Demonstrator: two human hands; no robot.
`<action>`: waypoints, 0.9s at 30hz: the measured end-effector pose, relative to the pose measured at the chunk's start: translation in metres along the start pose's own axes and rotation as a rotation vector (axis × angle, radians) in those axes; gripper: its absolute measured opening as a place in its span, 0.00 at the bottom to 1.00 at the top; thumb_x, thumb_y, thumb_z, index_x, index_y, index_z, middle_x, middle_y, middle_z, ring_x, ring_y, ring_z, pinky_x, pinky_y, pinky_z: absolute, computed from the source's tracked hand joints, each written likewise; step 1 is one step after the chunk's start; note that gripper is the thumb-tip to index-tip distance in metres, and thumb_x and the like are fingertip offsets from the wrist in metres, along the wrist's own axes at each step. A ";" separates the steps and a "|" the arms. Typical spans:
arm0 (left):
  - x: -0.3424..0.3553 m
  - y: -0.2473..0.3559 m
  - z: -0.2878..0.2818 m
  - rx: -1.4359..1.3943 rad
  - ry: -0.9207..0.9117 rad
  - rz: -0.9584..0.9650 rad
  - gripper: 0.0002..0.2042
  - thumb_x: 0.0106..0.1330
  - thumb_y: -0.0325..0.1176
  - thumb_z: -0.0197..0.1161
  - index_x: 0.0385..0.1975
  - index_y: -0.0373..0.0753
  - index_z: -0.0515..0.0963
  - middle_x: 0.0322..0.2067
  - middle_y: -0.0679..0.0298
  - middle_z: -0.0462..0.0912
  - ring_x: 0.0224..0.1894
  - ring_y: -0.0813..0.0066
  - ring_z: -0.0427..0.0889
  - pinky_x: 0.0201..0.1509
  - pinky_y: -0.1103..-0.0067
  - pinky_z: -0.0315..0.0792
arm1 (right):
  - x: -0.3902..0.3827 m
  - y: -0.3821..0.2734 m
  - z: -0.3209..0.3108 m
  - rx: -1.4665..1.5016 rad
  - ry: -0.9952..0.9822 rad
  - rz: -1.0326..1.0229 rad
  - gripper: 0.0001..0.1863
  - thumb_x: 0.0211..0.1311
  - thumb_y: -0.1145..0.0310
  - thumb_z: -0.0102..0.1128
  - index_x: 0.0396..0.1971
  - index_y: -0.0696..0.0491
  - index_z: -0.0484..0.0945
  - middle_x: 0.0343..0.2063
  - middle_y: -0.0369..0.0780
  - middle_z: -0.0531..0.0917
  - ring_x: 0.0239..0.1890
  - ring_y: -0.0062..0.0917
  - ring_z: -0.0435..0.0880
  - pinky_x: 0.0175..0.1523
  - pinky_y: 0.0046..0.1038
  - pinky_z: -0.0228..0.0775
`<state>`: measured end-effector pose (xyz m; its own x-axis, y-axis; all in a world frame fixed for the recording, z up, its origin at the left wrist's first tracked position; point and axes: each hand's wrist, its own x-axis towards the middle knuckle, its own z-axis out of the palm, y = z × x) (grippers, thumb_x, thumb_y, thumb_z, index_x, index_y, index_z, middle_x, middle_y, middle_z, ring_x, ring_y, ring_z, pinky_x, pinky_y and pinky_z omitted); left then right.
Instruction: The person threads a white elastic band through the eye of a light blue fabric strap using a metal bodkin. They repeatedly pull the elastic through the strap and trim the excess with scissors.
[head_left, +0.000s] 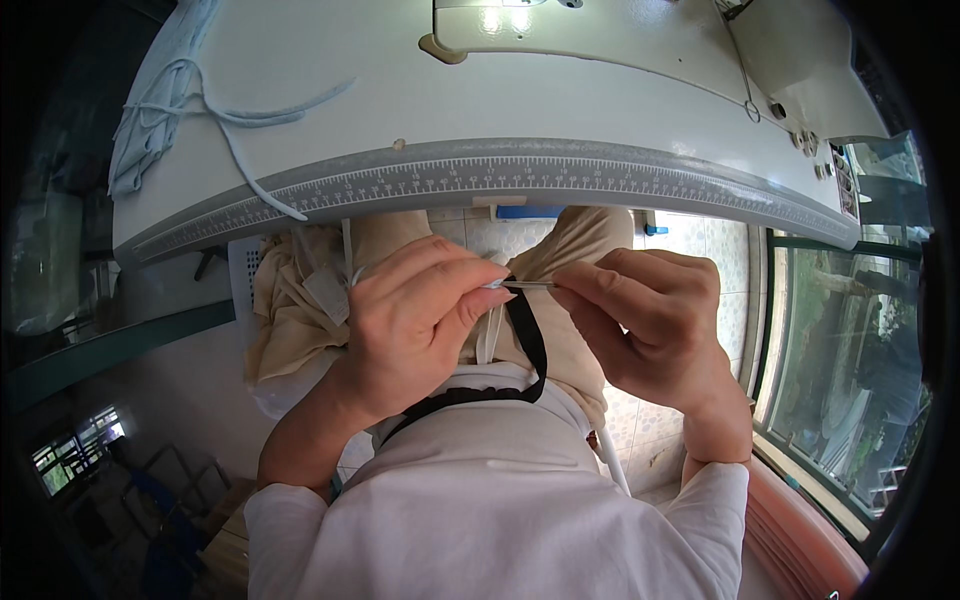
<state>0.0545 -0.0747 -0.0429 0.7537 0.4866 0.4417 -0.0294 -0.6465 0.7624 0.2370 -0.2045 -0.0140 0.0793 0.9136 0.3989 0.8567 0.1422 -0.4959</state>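
My left hand is pinched on a small light-blue piece in front of my lap. My right hand holds a thin metal tool between thumb and forefinger, its far end at the blue piece. Just below, a black strap runs over my lap, beside a white cord. I cannot make out exactly how the tool and piece join.
A white sewing table with a grey ruler edge, part of a machine, light-blue strips and a hanging metal tool spans above. Beige fabric lies at left. A glass pane stands at right.
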 end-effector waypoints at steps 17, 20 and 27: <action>-0.011 -0.004 0.000 -0.035 -0.012 -0.074 0.09 0.53 0.20 0.73 0.34 0.32 0.82 0.25 0.60 0.81 0.25 0.71 0.78 0.26 0.78 0.70 | 0.000 -0.003 0.007 0.115 -0.069 0.081 0.06 0.48 0.76 0.71 0.27 0.52 0.83 0.15 0.34 0.75 0.16 0.28 0.77 0.19 0.30 0.64; -0.010 -0.003 -0.004 0.002 -0.025 -0.032 0.09 0.53 0.20 0.73 0.33 0.32 0.82 0.25 0.60 0.81 0.24 0.70 0.78 0.26 0.78 0.70 | 0.000 -0.003 0.008 0.105 -0.066 0.071 0.06 0.48 0.75 0.71 0.27 0.52 0.82 0.14 0.34 0.75 0.16 0.27 0.76 0.19 0.29 0.63; -0.008 -0.002 -0.001 0.050 -0.036 0.018 0.08 0.52 0.20 0.73 0.31 0.32 0.81 0.23 0.59 0.80 0.23 0.65 0.77 0.26 0.76 0.70 | 0.001 -0.005 0.010 0.020 -0.066 -0.015 0.07 0.46 0.76 0.73 0.27 0.53 0.83 0.14 0.33 0.73 0.14 0.25 0.73 0.18 0.28 0.61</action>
<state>0.0480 -0.0764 -0.0476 0.7768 0.4533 0.4372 -0.0114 -0.6839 0.7295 0.2278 -0.2010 -0.0187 0.0326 0.9342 0.3552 0.8474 0.1626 -0.5055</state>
